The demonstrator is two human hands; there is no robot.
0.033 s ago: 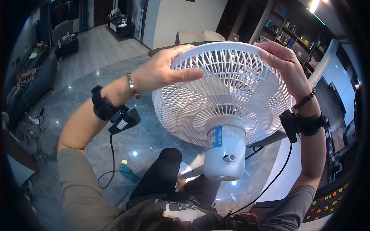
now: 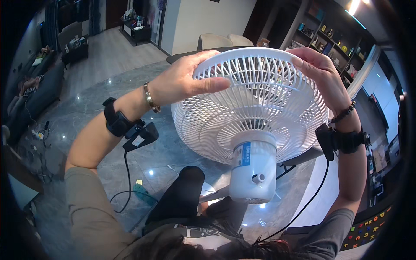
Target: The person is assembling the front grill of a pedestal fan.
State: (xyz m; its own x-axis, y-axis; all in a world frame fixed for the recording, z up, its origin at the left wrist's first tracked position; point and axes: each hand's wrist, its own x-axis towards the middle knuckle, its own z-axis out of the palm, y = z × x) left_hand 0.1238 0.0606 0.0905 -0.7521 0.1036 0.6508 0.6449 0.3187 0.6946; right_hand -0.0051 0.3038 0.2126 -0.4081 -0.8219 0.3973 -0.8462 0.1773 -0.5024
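A white electric fan (image 2: 264, 93) fills the middle of the view, the back of its round slatted cage turned toward me. Its motor housing (image 2: 255, 177), marked with a blue label and a small round knob, points down at my lap. My left hand (image 2: 184, 80) is closed on the upper left of the cage rim, thumb across the back slats. At the upper right, my right hand (image 2: 318, 71) clasps the same rim, its thumb behind it. The fingertips of both hands are hidden beyond the rim. Blades show faintly through the slats.
Behind the fan stand a dark table (image 2: 173, 58) and pale chairs (image 2: 214, 41). A teal item (image 2: 144, 195) lies on the grey tiled floor near my left knee. Black cables (image 2: 127, 173) hang from both forearm straps. Shelves (image 2: 329, 39) stand far right, a dark sofa (image 2: 43, 95) far left.
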